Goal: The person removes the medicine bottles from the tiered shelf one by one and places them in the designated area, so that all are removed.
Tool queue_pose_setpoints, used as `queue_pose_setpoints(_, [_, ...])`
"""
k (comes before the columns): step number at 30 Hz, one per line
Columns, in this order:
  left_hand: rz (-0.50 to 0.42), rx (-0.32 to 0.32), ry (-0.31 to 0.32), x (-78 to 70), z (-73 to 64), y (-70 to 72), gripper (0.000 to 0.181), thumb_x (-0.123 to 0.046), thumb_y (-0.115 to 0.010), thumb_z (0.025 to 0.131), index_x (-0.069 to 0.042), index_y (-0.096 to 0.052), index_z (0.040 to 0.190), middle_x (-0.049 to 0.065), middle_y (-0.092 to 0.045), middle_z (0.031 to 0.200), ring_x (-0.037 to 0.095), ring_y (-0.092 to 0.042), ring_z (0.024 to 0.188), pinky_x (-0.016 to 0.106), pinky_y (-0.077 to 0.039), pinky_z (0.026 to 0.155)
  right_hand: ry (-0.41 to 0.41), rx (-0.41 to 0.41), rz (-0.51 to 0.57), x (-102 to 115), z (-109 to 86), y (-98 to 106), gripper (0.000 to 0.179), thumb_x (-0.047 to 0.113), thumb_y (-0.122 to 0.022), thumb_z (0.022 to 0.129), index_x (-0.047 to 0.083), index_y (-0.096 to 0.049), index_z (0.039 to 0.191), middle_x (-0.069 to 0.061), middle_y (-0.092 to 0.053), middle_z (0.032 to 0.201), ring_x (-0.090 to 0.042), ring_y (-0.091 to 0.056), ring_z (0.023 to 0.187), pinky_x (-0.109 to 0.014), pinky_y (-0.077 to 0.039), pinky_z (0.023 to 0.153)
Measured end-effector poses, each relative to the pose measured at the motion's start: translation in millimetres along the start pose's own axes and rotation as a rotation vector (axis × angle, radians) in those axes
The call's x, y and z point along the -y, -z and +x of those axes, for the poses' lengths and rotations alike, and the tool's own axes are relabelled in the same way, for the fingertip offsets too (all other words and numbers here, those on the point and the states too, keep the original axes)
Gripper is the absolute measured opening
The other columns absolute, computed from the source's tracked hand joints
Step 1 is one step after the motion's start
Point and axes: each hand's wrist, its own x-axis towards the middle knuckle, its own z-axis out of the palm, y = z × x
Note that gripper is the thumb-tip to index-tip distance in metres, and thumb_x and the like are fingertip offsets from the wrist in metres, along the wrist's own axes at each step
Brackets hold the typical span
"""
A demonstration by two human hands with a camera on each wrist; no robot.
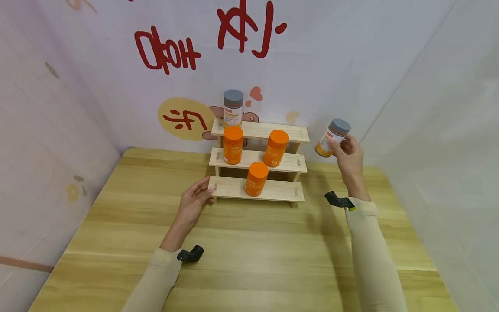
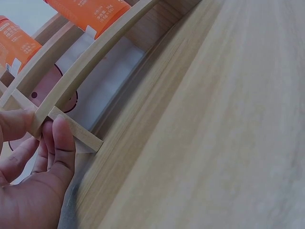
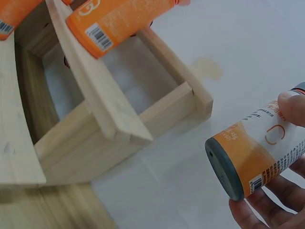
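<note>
A three-step wooden shelf [image 1: 234, 187] stands at the back of the table. My left hand [image 1: 193, 200] grips the left end of its lowest step; in the left wrist view the thumb and fingers [image 2: 62, 143] pinch the board's end. Off the shelf's right side, my right hand [image 1: 349, 158] holds a grey-capped supplement bottle [image 1: 331, 136] in the air, slightly tilted. Its white and orange label [image 3: 267, 138] shows in the right wrist view. Another grey-capped bottle [image 1: 233, 108] stands at the left of the top step.
Two orange bottles [image 1: 232, 147] [image 1: 276, 149] stand on the middle step, and one orange bottle [image 1: 256, 180] on the lowest. A printed white backdrop [image 1: 331, 56] rises behind the wooden table [image 1: 249, 260]. Pale walls [image 1: 448, 143] flank both sides.
</note>
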Motion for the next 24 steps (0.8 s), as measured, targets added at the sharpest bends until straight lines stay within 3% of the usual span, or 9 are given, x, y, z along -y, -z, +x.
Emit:
queue_pose_setpoints(4, [-0.006,-0.005,0.016,-3.1,2.6,-0.7,0.053,-0.002,-0.066,0.099,-0.006,-0.051,0.150,0.002,-0.056,0.107,0.012,-0.064,0.085,0.023,-0.063,0.077,-0.018,-0.006,-0.007,-9.7,2.0,6.4,0.044,0.026,-0.074,0.096,0.020,-0.061,0.137,0.005,-0.066,0.117,-0.010,-0.062,0.106,-0.015,-0.054,0.082])
queue_pose_setpoints(10, [-0.005,-0.013,0.020,-2.7,0.0,1.1,0.053,-0.003,-0.066,0.100,-0.007,-0.050,0.151,0.003,-0.055,0.109,0.013,-0.064,0.087,0.024,-0.063,0.078,-0.055,0.040,-0.057,-29.6,1.5,14.0,0.050,0.028,-0.072,0.097,0.022,-0.055,0.144,-0.002,-0.062,0.132,-0.010,-0.060,0.114,-0.013,-0.053,0.089])
queue_pose_setpoints(17, [-0.022,-0.021,0.014,-1.1,0.2,-1.0,0.054,-0.003,-0.066,0.099,-0.005,-0.050,0.150,0.007,-0.058,0.111,0.013,-0.065,0.085,0.024,-0.063,0.077,-0.051,0.075,-0.137,-48.0,-2.4,22.3,0.052,0.032,-0.070,0.099,0.026,-0.051,0.147,0.002,-0.062,0.129,-0.007,-0.058,0.113,-0.017,-0.048,0.091])
queue_pose_setpoints(24, [-0.037,-0.015,0.001,-2.9,1.5,-3.9,0.053,-0.002,-0.066,0.099,-0.005,-0.052,0.149,0.004,-0.058,0.108,0.012,-0.064,0.085,0.024,-0.063,0.076,-0.077,0.096,-0.148,-65.6,-5.2,29.5,0.057,0.035,-0.070,0.098,0.026,-0.049,0.150,-0.006,-0.060,0.139,-0.007,-0.058,0.117,-0.020,-0.048,0.093])
